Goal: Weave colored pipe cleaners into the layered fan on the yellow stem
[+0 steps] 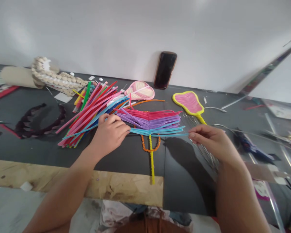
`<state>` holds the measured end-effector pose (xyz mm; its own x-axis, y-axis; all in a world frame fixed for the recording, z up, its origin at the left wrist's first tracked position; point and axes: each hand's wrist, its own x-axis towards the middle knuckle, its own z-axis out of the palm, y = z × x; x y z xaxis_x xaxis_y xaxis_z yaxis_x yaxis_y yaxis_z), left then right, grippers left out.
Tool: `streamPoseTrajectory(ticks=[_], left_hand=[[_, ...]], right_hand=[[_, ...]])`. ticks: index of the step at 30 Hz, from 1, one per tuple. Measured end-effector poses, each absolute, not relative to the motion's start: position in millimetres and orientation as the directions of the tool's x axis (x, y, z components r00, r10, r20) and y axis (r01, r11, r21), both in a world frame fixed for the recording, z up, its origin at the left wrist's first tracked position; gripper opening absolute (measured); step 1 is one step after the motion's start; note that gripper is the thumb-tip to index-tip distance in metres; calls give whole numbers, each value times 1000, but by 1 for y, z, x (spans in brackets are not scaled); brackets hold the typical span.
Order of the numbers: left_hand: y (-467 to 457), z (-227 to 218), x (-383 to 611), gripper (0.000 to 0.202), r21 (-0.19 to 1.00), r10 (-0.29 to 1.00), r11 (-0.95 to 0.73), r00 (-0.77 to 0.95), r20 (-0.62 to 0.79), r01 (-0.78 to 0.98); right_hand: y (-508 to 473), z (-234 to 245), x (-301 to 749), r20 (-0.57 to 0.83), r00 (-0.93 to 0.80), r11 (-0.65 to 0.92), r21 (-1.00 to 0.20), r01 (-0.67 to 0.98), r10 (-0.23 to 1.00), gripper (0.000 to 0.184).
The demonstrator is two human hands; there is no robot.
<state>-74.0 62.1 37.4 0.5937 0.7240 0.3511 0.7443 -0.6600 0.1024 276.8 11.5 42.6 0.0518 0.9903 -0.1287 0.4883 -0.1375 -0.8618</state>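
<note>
A piece made of pipe cleaners lies in front of me, with rows of red (162,115), purple (163,123) and light blue pipe cleaners (168,130) spreading sideways from a twisted yellow stem (152,161). Behind the stem hangs an orange twisted loop (143,144). The fingers of my left hand (111,132) are closed at the left ends of the light blue row. My right hand (210,139) pinches the right tip of a light blue pipe cleaner between thumb and fingers. What lies under my left fingers is partly hidden.
Left of the piece is a heap of loose coloured pipe cleaners (92,113). A pink shape with a yellow border (189,103) and a pink-and-cream one (139,90) lie behind. A phone (165,69) leans against the wall. Thin wires (206,153) lie under my right hand.
</note>
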Motion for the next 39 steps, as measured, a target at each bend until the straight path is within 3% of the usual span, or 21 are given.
streamPoseTrajectory(ticks=[2,5,9,12,14,16,19,21,23,26,28,30,39], left_hand=[[61,38,-73,16,254,762,-637,544,352,728],[59,36,-68,16,514,877,-479,415,241,712],[54,34,-61,16,728,954,-246,293,64,640],[53,35,-57,27,892,964,-68,261,-57,447],[53,35,-55,41,952,954,21,278,-110,304],[53,34,-54,44,968,941,25,321,-107,250],[53,29,-54,29,926,922,-105,384,-45,362],[54,23,-55,30,836,904,-245,428,13,492],[55,18,-55,32,694,866,-422,485,119,584],[57,13,-56,28,388,759,-649,593,269,654],[58,12,-56,24,203,690,-722,663,292,662],[58,10,-56,22,96,651,-748,696,304,657],[57,0,-45,12,17,595,-744,650,473,668]], right_hand=[[14,38,268,-66,93,-94,-935,342,993,36],[18,24,255,-75,66,-88,-975,206,995,37],[21,14,244,-153,-34,-140,-959,248,988,40],[20,14,241,-195,-74,-163,-936,313,978,41],[19,12,238,-199,-91,-157,-927,341,976,40],[18,9,235,-181,-105,-132,-923,361,978,38],[17,2,231,-134,-99,-89,-926,367,986,36],[17,-2,230,-112,-86,-74,-931,358,990,37],[18,-5,230,-106,-72,-73,-929,362,992,40],[19,-7,231,-113,-50,-81,-902,424,992,41],[19,-7,231,-132,-41,-97,-874,476,990,42],[17,-7,229,-153,-27,-119,-855,505,988,44],[14,-11,213,-96,-1,-82,-860,504,995,45]])
